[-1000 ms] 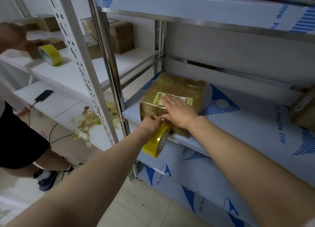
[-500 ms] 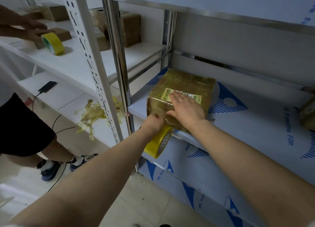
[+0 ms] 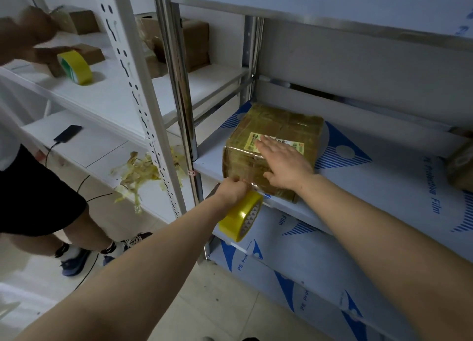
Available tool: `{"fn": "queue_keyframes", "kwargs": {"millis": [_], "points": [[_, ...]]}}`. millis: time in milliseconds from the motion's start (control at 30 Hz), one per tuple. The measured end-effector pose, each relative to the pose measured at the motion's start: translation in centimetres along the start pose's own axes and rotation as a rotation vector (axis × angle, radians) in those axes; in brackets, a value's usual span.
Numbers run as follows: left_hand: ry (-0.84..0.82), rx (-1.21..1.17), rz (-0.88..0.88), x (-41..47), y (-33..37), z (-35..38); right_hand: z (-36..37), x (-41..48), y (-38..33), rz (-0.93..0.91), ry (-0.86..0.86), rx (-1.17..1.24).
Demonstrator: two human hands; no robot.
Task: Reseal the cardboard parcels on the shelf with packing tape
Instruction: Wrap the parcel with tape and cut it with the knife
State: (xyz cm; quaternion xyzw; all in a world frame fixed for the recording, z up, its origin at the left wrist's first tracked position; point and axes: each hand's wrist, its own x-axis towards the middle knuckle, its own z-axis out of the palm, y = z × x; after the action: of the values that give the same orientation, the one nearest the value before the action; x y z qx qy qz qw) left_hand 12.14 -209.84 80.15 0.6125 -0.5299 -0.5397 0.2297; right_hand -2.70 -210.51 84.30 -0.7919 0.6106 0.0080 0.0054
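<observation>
Parcel: I see the parcel point(image 3: 281, 122) at the front left corner of the shelf point(image 3: 384, 187).
Left hand: my left hand point(image 3: 234, 191) is curled round the tape roll point(image 3: 240, 216), against the parcel's front face.
Right hand: my right hand point(image 3: 284, 166) lies flat on the parcel's top, fingers straight.

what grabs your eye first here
A tape-wrapped cardboard parcel sits at the front edge of the metal shelf, the right hand flat on its top. Just below, the left hand grips a yellow tape roll at the shelf edge. Crumpled tape scraps lie heaped on the white shelf to the left.
</observation>
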Motion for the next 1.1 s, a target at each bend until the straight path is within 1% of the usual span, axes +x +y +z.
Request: {"fn": "queue_keyframes", "kwargs": {"millis": [33, 67, 100, 133, 167, 200, 233, 333, 367, 400, 433, 500, 633, 733, 833, 900, 1100], "points": [[-0.024, -0.03, -0.008, -0.2, -0.1, 0.0, -0.4, -0.4, -0.1, -0.009, 0.014, 0.089], [-0.049, -0.046, -0.009, -0.5, -0.1, 0.0, -0.7, -0.9, -0.2, -0.025, 0.084, 0.203], [-0.073, -0.049, -0.008, -0.6, -0.2, 0.2, -0.9, -1.8, -0.4, -0.041, 0.224, 0.312], [-0.093, -0.049, -0.001, -0.7, -0.2, 0.3, -0.9, -2.8, -0.7, -0.044, 0.408, 0.387], [-0.113, -0.044, 0.003, -0.7, -0.2, 0.6, -0.4, -4.0, -1.0, -0.02, 0.564, 0.453], [-0.136, -0.039, 0.008, -0.8, -0.2, 0.9, 0.4, -5.2, -1.3, 0.048, 0.626, 0.544], [-0.16, -0.032, 0.009, -0.8, -0.2, 1.2, 1.2, -6.3, -1.6, 0.164, 0.588, 0.657], [-0.217, -0.033, 0.006, -1.0, 0.1, 2.9, 4.0, -7.9, -1.2, 0.584, 0.234, 0.899], [-0.233, -0.034, 0.0, -1.2, 0.3, 3.6, 4.7, -8.2, -0.8, 0.674, 0.153, 0.959], [-0.244, -0.035, -0.008, -1.5, 0.4, 4.3, 5.3, -8.6, -0.3, 0.726, 0.125, 1.017], [-0.256, -0.036, -0.017, -1.8, 0.6, 4.9, 5.7, -9.0, 0.0, 0.746, 0.151, 1.057], [-0.292, -0.042, -0.006, -2.3, 1.1, 5.9, 6.0, -9.9, 0.3, 0.727, 0.24, 1.053], [-0.376, 0.016, 0.073, -3.1, 2.1, 7.3, 5.2, -12.0, 0.3, 0.704, 0.342, 0.701], [-0.412, 0.063, 0.131, -3.5, 2.9, 8.0, 4.7, -13.3, 0.2, 0.72, 0.398, 0.572], [-0.45, 0.093, 0.148, -3.8, 3.3, 8.5, 4.3, -14.3, 0.4, 0.771, 0.496, 0.595], [-0.496, 0.068, 0.125, -4.3, 3.5, 9.0, 3.9, -15.0, 1.1, 0.802, 0.55, 0.634], [-0.611, -0.002, 0.099, -5.1, 5.0, 10.2, 2.5, -16.6, 2.4, 0.828, 0.623, 0.672]]}}
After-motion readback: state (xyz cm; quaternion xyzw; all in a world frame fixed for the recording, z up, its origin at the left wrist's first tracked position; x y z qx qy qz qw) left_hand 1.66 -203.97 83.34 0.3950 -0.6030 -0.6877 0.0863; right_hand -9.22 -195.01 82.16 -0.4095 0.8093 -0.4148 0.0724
